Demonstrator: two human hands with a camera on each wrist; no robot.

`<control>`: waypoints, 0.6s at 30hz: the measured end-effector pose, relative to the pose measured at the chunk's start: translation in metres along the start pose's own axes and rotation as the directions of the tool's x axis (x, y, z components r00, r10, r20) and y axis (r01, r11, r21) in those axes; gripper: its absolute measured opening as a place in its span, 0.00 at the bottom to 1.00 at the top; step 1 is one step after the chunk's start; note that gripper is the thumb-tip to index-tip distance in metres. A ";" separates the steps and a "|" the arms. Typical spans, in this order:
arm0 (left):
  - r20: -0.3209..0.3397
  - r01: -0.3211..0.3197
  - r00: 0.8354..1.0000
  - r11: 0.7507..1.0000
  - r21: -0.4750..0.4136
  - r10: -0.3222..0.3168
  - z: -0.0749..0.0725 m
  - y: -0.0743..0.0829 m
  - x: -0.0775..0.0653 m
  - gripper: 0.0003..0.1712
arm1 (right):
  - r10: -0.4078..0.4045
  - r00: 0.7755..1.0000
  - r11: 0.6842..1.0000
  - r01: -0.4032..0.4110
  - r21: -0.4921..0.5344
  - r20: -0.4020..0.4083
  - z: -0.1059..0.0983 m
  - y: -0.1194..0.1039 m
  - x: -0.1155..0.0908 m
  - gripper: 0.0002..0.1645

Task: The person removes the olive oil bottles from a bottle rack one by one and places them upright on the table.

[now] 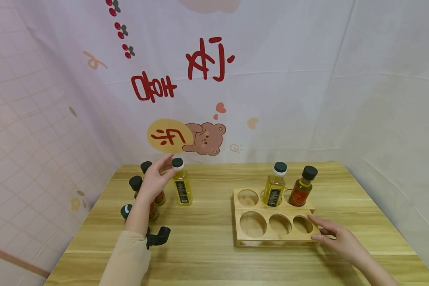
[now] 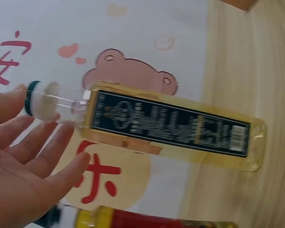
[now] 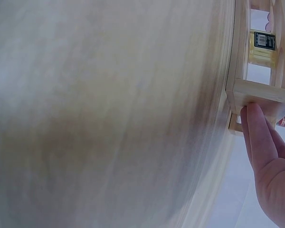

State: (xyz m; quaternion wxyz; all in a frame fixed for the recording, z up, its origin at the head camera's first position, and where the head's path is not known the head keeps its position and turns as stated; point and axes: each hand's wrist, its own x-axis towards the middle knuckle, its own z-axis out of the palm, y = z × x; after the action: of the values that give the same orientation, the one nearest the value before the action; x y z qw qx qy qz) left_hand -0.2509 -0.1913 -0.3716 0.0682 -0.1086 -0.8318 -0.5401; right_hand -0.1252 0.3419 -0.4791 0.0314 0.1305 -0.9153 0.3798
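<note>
My left hand (image 1: 156, 180) is at the green cap of a tall bottle of yellow oil (image 1: 183, 188), which stands on the table. In the left wrist view the thumb touches the cap and the loosely spread fingers (image 2: 61, 147) lie beside the neck, not wrapped round it. At the right end of a two-tier wooden bottle rack (image 1: 268, 234), my right hand (image 1: 337, 238) holds the lower tier between thumb and fingers. A green-capped oil bottle (image 1: 274, 186) sits in the rear middle hole, and a black-capped, red-labelled bottle (image 1: 300, 192) in the rear right one.
Several dark-capped bottles (image 1: 136, 183) stand at the left, partly hidden by my left forearm. The front tier's three holes hold no bottles. A printed cloth wall (image 1: 282, 87) rises behind the wooden table (image 1: 207, 254). A black mount (image 1: 159, 237) sticks out from my left wrist.
</note>
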 end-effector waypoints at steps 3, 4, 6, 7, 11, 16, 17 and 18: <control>-0.017 -0.035 0.999 0.999 0.015 0.036 -0.005 0.006 -0.002 0.33 | 0.002 1.000 1.000 -0.002 -0.010 -0.001 0.000 0.000 0.000 0.35; -0.026 -0.048 0.998 0.999 0.012 0.049 -0.007 0.009 -0.002 0.33 | 0.003 1.000 1.000 -0.003 -0.013 -0.002 0.000 0.000 -0.001 0.35; -0.042 -0.080 0.996 0.997 0.019 0.081 -0.010 0.015 -0.003 0.33 | 0.004 1.000 1.000 -0.004 -0.013 -0.006 0.000 0.000 -0.001 0.35; -0.051 -0.093 0.994 0.995 0.020 0.094 -0.011 0.018 -0.004 0.32 | 0.000 1.000 1.000 0.000 -0.013 -0.005 0.000 0.000 0.000 0.35; -0.080 -0.128 0.988 0.991 0.034 0.130 -0.012 0.029 -0.006 0.32 | -0.002 1.000 1.000 0.002 -0.005 -0.005 0.000 0.000 0.000 0.35; -0.081 -0.172 0.981 0.984 0.054 0.176 -0.009 0.041 -0.010 0.30 | 0.007 1.000 1.000 -0.007 0.000 -0.006 0.000 0.000 0.000 0.35; -0.075 -0.178 0.980 0.982 0.057 0.182 -0.008 0.044 -0.011 0.30 | 0.006 1.000 1.000 -0.006 -0.002 -0.004 0.000 0.000 0.000 0.35; -0.065 -0.183 0.980 0.981 0.060 0.187 -0.006 0.047 -0.012 0.30 | 0.003 1.000 1.000 -0.003 -0.002 -0.004 0.000 0.001 0.000 0.35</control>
State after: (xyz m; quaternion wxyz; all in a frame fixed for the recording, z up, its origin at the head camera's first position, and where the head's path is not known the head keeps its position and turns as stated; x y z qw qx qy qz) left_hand -0.2276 -0.1798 -0.3302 0.1502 -0.1645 -0.8293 -0.5124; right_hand -0.1254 0.3422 -0.4796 0.0329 0.1282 -0.9157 0.3794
